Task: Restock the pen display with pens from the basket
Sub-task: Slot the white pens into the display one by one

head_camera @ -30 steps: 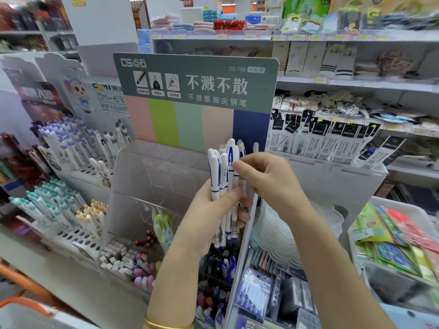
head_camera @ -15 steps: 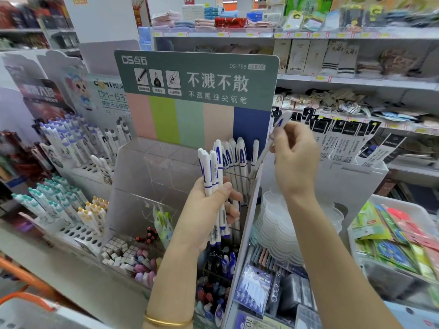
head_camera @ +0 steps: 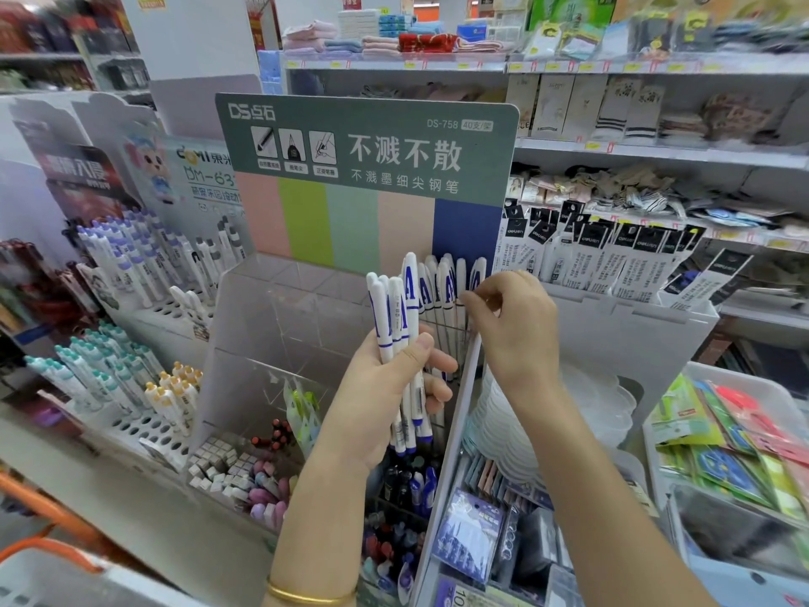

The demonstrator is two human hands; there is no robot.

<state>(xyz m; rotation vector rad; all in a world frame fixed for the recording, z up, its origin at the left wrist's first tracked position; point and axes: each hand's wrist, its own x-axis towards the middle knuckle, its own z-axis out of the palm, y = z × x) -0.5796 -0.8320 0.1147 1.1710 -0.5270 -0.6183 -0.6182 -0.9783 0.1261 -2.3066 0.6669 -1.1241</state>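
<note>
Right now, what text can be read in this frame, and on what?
"DS点石": green header card
"DS-758": same card
"不溅不散": same card
"不溅墨细尖钢笔": same card
"DM-63", cut off: cartoon display card
"deli": black hanging packs
Shelf price labels: too blurred.

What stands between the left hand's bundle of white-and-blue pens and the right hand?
Head view: a row of white blue-clipped plastic pens standing in the clear acrylic display.

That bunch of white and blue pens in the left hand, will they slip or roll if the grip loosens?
Probably stiff: the pens stand straight though the left hand grips only their middles. The barrels look smooth and round, so loosened ones may slide or roll. One hand holds several, so they seem light.
</note>
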